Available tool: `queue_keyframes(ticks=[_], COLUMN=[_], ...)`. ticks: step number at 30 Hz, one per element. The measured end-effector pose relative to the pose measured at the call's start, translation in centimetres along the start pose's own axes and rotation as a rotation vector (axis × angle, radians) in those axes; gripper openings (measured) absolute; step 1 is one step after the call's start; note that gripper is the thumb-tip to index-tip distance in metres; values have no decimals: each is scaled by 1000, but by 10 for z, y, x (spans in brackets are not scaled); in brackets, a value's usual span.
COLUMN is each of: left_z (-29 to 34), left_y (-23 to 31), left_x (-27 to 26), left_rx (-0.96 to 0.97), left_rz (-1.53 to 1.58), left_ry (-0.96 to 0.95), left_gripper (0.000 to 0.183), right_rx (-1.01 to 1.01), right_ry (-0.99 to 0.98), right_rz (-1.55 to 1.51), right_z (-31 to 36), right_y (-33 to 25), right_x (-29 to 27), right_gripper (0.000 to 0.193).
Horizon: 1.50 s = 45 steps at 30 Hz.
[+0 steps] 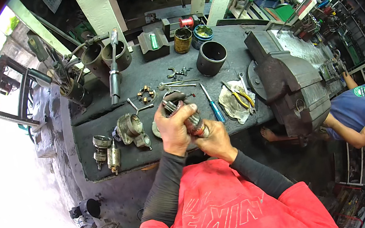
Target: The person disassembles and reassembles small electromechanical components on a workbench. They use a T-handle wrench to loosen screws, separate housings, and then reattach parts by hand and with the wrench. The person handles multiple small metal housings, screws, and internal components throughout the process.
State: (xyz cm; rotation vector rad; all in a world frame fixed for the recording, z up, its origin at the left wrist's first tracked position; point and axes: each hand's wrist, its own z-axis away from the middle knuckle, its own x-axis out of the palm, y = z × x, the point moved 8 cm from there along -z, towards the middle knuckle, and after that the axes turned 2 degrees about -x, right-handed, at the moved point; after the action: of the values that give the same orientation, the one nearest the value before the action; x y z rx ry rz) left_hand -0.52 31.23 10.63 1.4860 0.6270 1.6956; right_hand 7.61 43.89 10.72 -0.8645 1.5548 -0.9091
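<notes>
Over the front edge of the workbench (140,115), my left hand (172,128) wraps round a starter motor armature (196,126), a greasy metal cylinder with reddish bands. My right hand (216,141) grips its lower end from the right. Fingers and palms hide part of it. Just left of my hands lie a cast metal starter housing (130,127), a brush holder (146,95) with copper-coloured blocks, and a cylindrical solenoid (114,157). To the right are a blue-handled screwdriver (216,109) and yellow-handled pliers (240,98) on a whitish rag (236,111).
A large bench vise (286,85) stands at the right. Farther back are a dark metal cylinder (211,58), grease cans (182,41), a V-shaped block (155,50) and upright pipes (117,60) bearing a long tool. Another person (361,110) works beyond the vise.
</notes>
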Motion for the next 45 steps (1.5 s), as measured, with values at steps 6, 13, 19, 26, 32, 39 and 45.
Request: queue_keyframes(ticks=[6, 13, 19, 26, 32, 39, 45], left_z=[7, -4, -14, -5, -22, -15, -18], left_y=[8, 23, -5, -6, 18, -7, 25], left_x=[37, 9, 1, 20, 16, 30, 31], left_rx=[-206, 173, -110, -230, 105, -259, 249], left_rz=[495, -455, -158, 86, -496, 95, -479], left_ry=[-631, -87, -90, -505, 64, -374, -140], left_gripper=[56, 38, 38, 54, 16, 52, 39], right_rx=[761, 507, 587, 659, -14, 728, 434], right_ry=[-669, -241, -250, -551, 144, -435, -111], right_rz=[-1070, -231, -307, -957, 264, -715, -269], right_z=[33, -1, 2, 18, -29, 8, -18], right_y=[-5, 15, 26, 2, -11, 16, 14], right_x=[62, 29, 40, 66, 2, 49, 24], right_gripper=[18, 17, 16, 13, 25, 16, 24])
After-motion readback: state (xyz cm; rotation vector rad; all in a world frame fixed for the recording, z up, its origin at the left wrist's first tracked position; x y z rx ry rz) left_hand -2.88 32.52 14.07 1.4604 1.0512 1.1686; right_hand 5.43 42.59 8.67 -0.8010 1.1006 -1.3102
